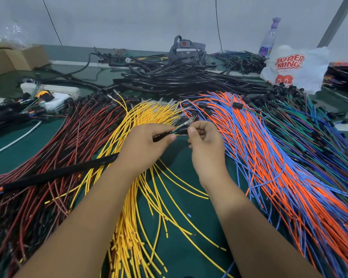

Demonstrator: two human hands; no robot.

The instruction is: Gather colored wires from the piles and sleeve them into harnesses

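Observation:
My left hand (147, 143) grips the end of a long black sleeve (54, 175) that runs down to the left, with orange and blue wire ends showing at its far end. A few colored wires (180, 129) stick out of the sleeve between my hands. My right hand (204, 141) pinches these wire ends by their clear terminals. Around my hands lie piles of red and black wires (64, 141), yellow wires (143, 115), orange and blue wires (259, 137) and green, blue and purple wires (309, 125).
A heap of black sleeves (179, 77) lies behind the wire piles. A white plastic bag (293, 67) and a bottle (268, 40) stand at the back right, a cardboard box (14, 59) at the back left. The green table mat (189, 217) shows between my forearms.

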